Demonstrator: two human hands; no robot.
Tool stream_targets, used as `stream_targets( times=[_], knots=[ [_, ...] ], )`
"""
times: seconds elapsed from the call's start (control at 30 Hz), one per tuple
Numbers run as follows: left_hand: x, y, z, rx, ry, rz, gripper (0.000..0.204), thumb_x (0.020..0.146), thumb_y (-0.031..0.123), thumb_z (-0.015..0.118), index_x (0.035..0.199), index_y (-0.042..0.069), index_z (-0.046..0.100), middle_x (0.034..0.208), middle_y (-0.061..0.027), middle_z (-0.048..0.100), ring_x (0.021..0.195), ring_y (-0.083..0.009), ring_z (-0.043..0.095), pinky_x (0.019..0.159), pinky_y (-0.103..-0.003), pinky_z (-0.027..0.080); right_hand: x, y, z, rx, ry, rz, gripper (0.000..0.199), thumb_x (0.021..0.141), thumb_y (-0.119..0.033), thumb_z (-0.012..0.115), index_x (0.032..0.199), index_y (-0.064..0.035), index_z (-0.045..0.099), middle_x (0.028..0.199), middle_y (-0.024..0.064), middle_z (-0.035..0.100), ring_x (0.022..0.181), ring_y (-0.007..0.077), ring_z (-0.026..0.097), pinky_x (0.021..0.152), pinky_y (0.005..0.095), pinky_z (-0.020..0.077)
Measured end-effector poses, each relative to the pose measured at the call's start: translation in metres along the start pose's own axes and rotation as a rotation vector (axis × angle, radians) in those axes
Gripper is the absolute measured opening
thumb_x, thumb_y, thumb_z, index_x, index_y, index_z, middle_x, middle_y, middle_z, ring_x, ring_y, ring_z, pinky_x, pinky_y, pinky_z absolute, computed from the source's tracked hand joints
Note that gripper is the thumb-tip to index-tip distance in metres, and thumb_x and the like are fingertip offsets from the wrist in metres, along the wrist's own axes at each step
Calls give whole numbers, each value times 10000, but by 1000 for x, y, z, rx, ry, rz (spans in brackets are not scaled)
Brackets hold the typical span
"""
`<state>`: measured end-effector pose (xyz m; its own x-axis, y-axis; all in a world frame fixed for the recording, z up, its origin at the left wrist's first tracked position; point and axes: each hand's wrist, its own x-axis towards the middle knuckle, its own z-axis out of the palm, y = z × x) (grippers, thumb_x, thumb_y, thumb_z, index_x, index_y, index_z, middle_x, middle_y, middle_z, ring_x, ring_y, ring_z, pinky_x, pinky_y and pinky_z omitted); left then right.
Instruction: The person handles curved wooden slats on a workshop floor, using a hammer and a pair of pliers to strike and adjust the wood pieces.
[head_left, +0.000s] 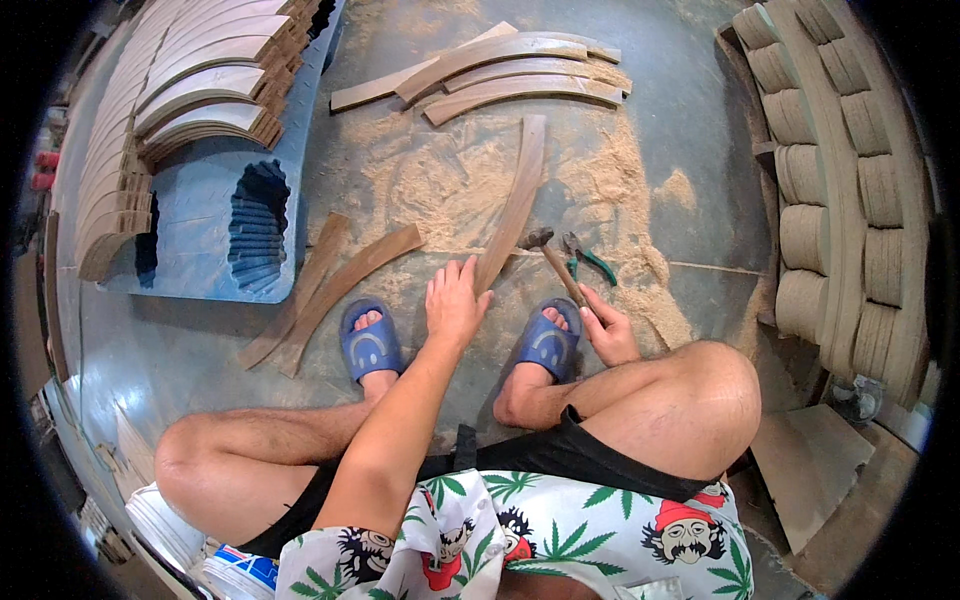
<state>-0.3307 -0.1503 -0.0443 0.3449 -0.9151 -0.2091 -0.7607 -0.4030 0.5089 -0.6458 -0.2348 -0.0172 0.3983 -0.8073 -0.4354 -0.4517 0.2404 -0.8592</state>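
Note:
I sit low over a dusty concrete floor, feet in blue slippers. My left hand [455, 300] rests with fingers spread on the near end of a long curved wooden strip [515, 200] that runs away from me. My right hand [607, 328] grips the wooden handle of a hammer [553, 258], whose metal head lies on the floor beside the strip. A pair of green-handled pliers [588, 257] lies just right of the hammer head.
Sawdust [440, 180] covers the floor ahead. Several curved strips [500, 75] lie farther out, two more [335, 285] at my left foot. A blue board [215, 215] with stacked curved pieces stands left; a large curved wooden frame [840, 170] stands right.

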Motion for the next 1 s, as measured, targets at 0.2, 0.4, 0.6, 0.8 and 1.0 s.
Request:
stream_targets(
  times=[0.2,0.4,0.6,0.8,1.0],
  knots=[
    [1,-5,0,-41,-7,54,698,929,248,889,1567,103,643,1385,-120,641,1299,-360,615,1092,-499,540,4,-13,4,-107,12,-125,495,1137,-151,717,1627,-125,657,1424,149,806,1178,112,737,1007,318,582],
    [-4,-13,-5,15,41,112,699,924,220,881,1582,167,653,1401,-107,651,1292,-352,617,1102,-495,511,6,-38,13,-276,55,-181,512,1101,-170,764,1605,-161,675,1243,190,824,1033,154,781,905,346,607],
    [-2,-9,4,74,33,144,643,965,219,838,1581,226,655,1399,-83,662,1286,-329,625,1096,-489,507,6,-40,14,-348,49,-152,517,1084,-142,774,1592,-148,680,1295,249,806,1131,221,807,946,366,610],
    [8,-7,19,81,101,176,599,974,216,821,1555,216,677,1412,-73,667,1293,-321,625,1083,-480,519,9,-41,16,-398,61,-195,526,1089,-172,768,1606,-179,668,1147,250,800,943,240,793,842,382,606],
    [12,-2,18,147,100,187,552,987,249,808,1524,185,697,1477,-62,668,1306,-319,628,1101,-479,514,24,-27,17,-145,31,-65,545,1143,-207,706,1678,-240,611,787,98,728,639,135,636,623,328,523]
  ],
)
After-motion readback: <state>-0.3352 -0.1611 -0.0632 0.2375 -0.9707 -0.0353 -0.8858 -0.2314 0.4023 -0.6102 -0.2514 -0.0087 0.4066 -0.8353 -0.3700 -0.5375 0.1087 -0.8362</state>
